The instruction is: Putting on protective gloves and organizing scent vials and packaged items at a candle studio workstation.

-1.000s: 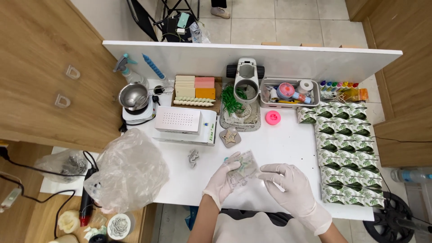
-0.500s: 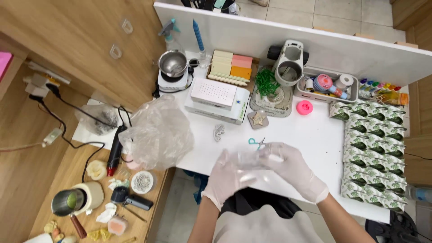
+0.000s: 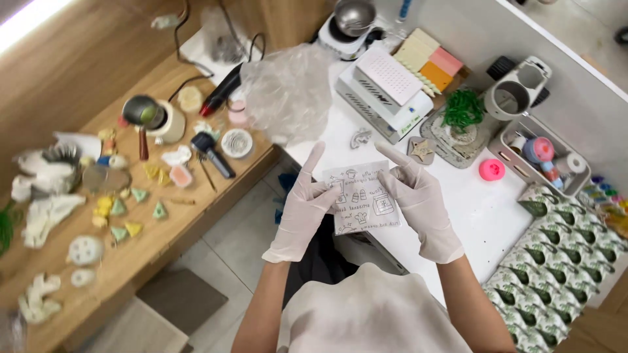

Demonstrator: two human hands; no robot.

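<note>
Both hands gloved in white, holding a small clear bag [image 3: 362,198] with black doodle print between them, above the near edge of the white table [image 3: 484,209]. Left hand [image 3: 306,208] pinches the bag's left edge with thumb and fingers, index finger stuck up straight. Right hand [image 3: 418,199] grips the bag's right edge, fingers partly spread. Hands apart, the bag spanning the gap.

Relative to the bag: a small grey ornament [image 3: 359,137] on the table just beyond it; a star-shaped piece [image 3: 422,149] beyond and right; a pink round mould [image 3: 492,170] further right. A white box with dotted top [image 3: 392,82] well beyond, crumpled clear plastic [image 3: 288,91] beyond and left. A green plant figure on a grey tray [image 3: 462,114] beyond right. A stack of green leaf-print boxes [image 3: 562,261] far right. Left of the bag, a wooden bench [image 3: 78,216] strewn with small coloured casts and tools.
</note>
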